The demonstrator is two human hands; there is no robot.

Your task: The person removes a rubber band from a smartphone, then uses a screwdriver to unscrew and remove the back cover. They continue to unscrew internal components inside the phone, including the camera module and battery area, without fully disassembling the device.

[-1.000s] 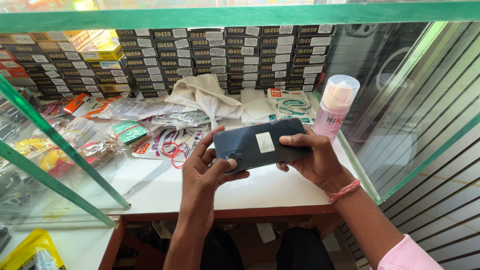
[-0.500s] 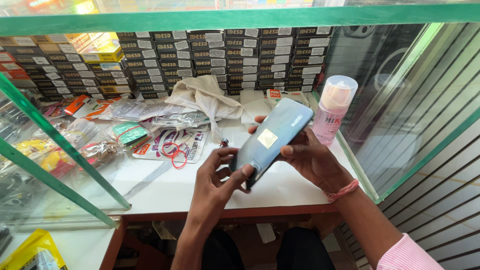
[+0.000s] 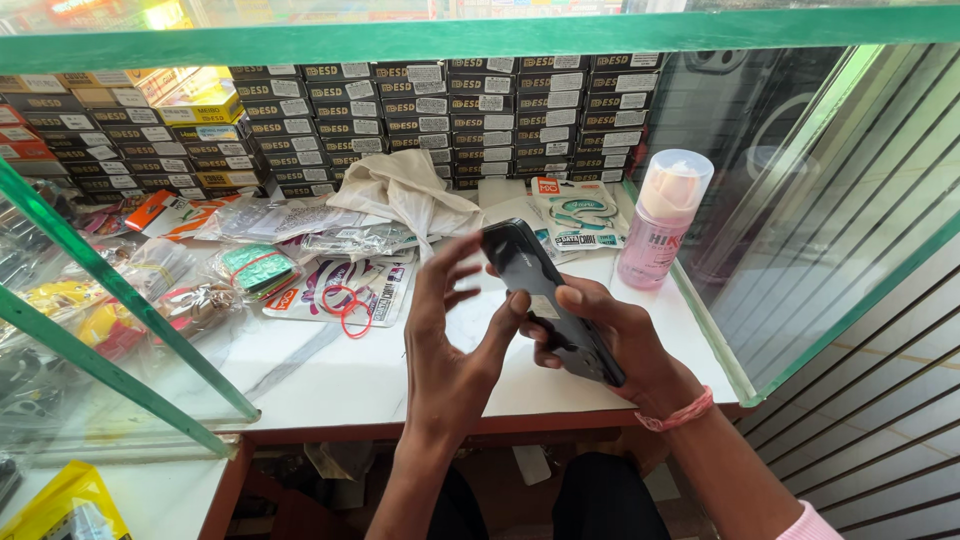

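A dark smartphone (image 3: 545, 295) with a small pale sticker on its back is tilted on edge above the white counter (image 3: 370, 370). My right hand (image 3: 620, 345) grips it from underneath, thumb on its side, a pink band at the wrist. My left hand (image 3: 455, 330) is beside the phone's left edge, fingers spread, the thumb touching the phone's lower part.
A pink pump bottle (image 3: 662, 218) stands at the right by the glass wall. A cream cloth (image 3: 410, 195), packets of cables (image 3: 345, 290) and plastic sleeves lie on the counter. Stacked dark boxes (image 3: 450, 110) line the back. Green-edged glass panels (image 3: 110, 340) close off the left.
The phone has turned from lying flat across both hands to standing on edge, its top swung left and away. My left hand has opened its fingers and slid to the phone's side.
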